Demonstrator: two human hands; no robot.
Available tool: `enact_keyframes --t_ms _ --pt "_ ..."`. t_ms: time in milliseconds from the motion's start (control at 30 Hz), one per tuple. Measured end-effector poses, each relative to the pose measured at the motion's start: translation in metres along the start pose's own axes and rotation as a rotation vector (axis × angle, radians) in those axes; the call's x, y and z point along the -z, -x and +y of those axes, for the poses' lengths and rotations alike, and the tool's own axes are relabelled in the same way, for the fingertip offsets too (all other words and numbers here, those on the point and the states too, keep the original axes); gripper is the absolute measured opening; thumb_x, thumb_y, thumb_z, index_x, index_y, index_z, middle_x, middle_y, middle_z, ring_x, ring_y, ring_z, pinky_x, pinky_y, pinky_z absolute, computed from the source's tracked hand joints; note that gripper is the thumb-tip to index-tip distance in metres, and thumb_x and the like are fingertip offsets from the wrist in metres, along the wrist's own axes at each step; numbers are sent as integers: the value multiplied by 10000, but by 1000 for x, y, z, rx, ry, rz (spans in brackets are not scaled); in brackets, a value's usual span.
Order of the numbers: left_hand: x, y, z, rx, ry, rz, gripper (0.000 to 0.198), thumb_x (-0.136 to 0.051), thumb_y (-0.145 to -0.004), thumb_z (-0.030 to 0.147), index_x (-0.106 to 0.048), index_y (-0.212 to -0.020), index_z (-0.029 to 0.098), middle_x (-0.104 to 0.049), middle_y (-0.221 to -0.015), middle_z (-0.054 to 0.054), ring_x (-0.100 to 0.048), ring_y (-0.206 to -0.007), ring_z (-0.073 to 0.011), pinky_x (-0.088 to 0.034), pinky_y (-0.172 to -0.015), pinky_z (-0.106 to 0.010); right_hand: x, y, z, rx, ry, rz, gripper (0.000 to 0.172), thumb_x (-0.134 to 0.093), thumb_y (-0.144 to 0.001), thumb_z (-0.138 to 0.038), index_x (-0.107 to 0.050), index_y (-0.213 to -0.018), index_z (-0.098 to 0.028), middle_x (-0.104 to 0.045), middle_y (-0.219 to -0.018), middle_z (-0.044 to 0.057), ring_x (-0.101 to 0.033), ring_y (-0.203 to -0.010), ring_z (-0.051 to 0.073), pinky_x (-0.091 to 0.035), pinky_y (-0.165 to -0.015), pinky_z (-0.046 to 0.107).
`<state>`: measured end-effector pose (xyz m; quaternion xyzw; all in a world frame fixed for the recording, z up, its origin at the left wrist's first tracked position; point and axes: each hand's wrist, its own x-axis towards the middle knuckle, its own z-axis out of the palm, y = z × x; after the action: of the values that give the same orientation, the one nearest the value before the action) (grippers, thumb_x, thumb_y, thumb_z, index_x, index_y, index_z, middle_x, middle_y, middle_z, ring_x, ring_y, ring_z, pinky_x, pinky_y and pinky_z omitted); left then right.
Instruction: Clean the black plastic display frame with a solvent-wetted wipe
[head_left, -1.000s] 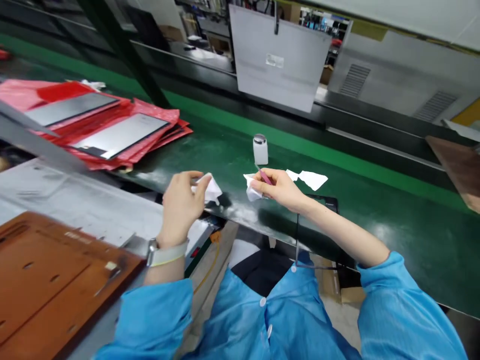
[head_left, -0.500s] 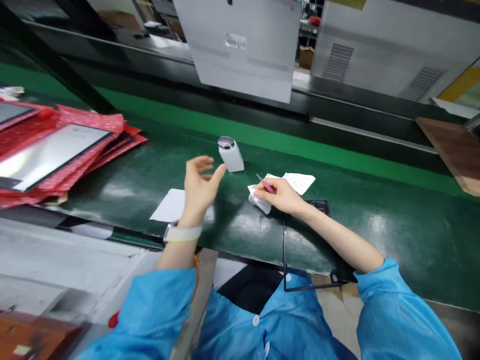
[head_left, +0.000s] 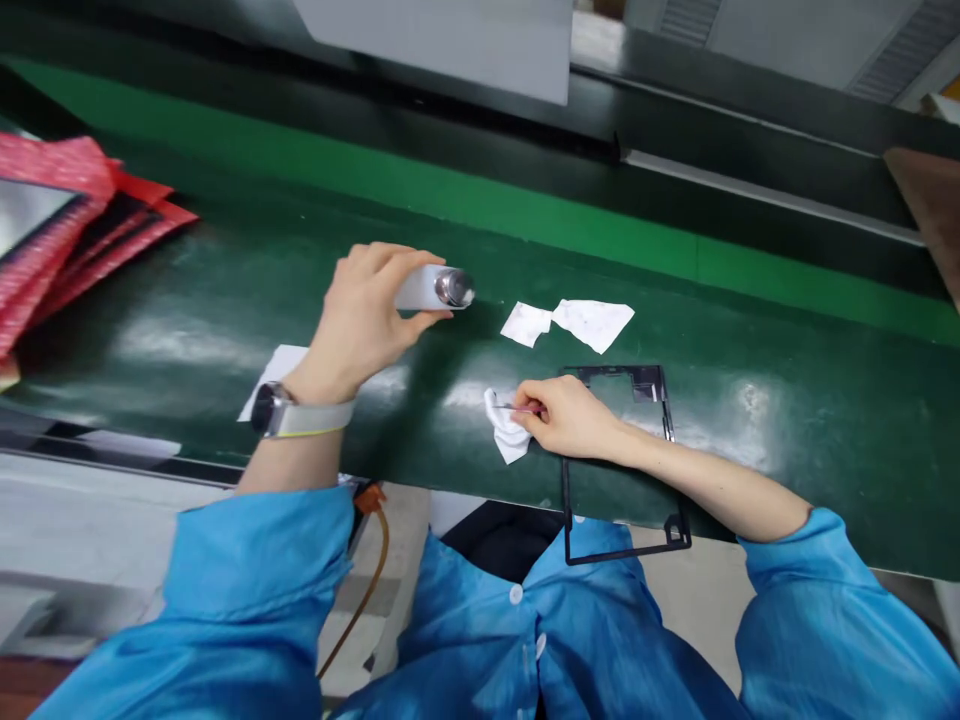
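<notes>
On a green belt (head_left: 787, 400), a thin black frame (head_left: 646, 381) is laid at the near edge. A small bottle (head_left: 427, 288), likely light and slick, is clasped round its body by the left hand (head_left: 364, 320); a limp wipe (head_left: 504, 432) is pinched by the right hand (head_left: 574, 420).

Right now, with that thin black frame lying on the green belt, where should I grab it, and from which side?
Pinch the black frame by its near crossbar, coming from the person's side. That end overhangs the belt edge, so fingers fit above and below; the rest lies flat. The right hand, holding tweezers and a wipe, rests on its left rail, so probably favour the right corner.
</notes>
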<state>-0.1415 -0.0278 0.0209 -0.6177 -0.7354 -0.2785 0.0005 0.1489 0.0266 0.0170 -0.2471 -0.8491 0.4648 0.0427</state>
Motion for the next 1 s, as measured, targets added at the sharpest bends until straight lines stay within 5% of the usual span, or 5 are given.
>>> enact_keyframes --t_ms 433,733,1000 --pt "5 18 25 18 -116 -147 511 -553 -1033 537 -656 -1431 233 -647 -1523 -114 -501 -1568 -320 -374 -1400 -685 -11 5 10 50 146 41 107 -598 -994 -206 -702 -1003 -177 -753 -937 19 -546 -772 117 -262 -715 290" --pt "2 20 23 10 -163 -190 476 -496 -1034 387 -645 -1462 239 -617 -1564 -105 -460 -1584 -388 -317 -1377 -746 -10 5 9 58 181 35 123 -592 -1004 -209 -709 -1029 -178 -751 -939 15 -556 -785 118 -254 -716 294" --pt "3 17 26 -9 -185 -209 483 -434 -1030 321 -628 -1467 245 -577 -1617 -86 -401 -1619 -368 -248 -1414 -759 -10 4 8 61 190 28 143 -579 -1023 -222 -715 -1039 -176 -752 -936 20 -577 -826 130 -255 -719 298"
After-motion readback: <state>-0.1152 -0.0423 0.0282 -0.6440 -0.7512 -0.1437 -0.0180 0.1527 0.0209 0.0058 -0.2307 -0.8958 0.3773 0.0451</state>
